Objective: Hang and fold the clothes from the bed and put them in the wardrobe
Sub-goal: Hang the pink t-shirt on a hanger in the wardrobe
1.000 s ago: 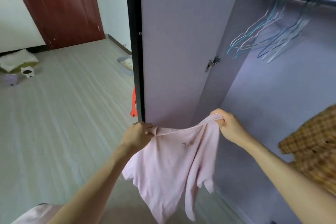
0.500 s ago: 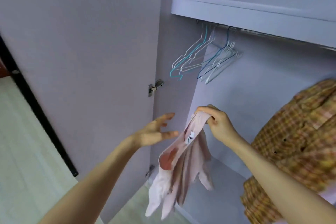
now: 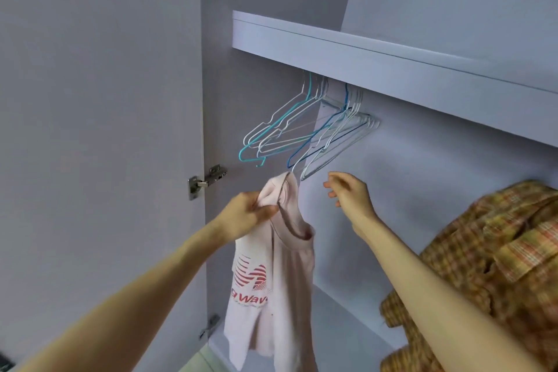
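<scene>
The open wardrobe (image 3: 453, 220) fills the view, its door (image 3: 99, 130) swung out on the left and a shelf (image 3: 362, 69) crossing the top, with the hanging space below it. On the right a plaid orange-and-yellow shirt (image 3: 489, 266) hangs or bunches inside the compartment; whether it sits on a hanger cannot be told, but it looks like one garment already put away. The pink T-shirt (image 3: 271, 281) with a red printed logo is the piece in hand: it dangles in front of the wardrobe's left inner wall, gathered near the collar, not yet on any hanger. So the task seems to be at an early or middle stage, with this shirt to be hung and whatever is left on the bed, which is out of sight. The left hand (image 3: 244, 214) has its fingers clenched around the bunched collar fabric, carrying the shirt's weight. The right hand (image 3: 347, 193) is released, fingers loosely spread and holding nothing, just below the cluster of wire hangers (image 3: 308, 133), white, teal and blue, hooked under the shelf. They overlap closely, so pulling one free may drag its neighbours along. A metal door hinge (image 3: 206, 180) sits left of them.
</scene>
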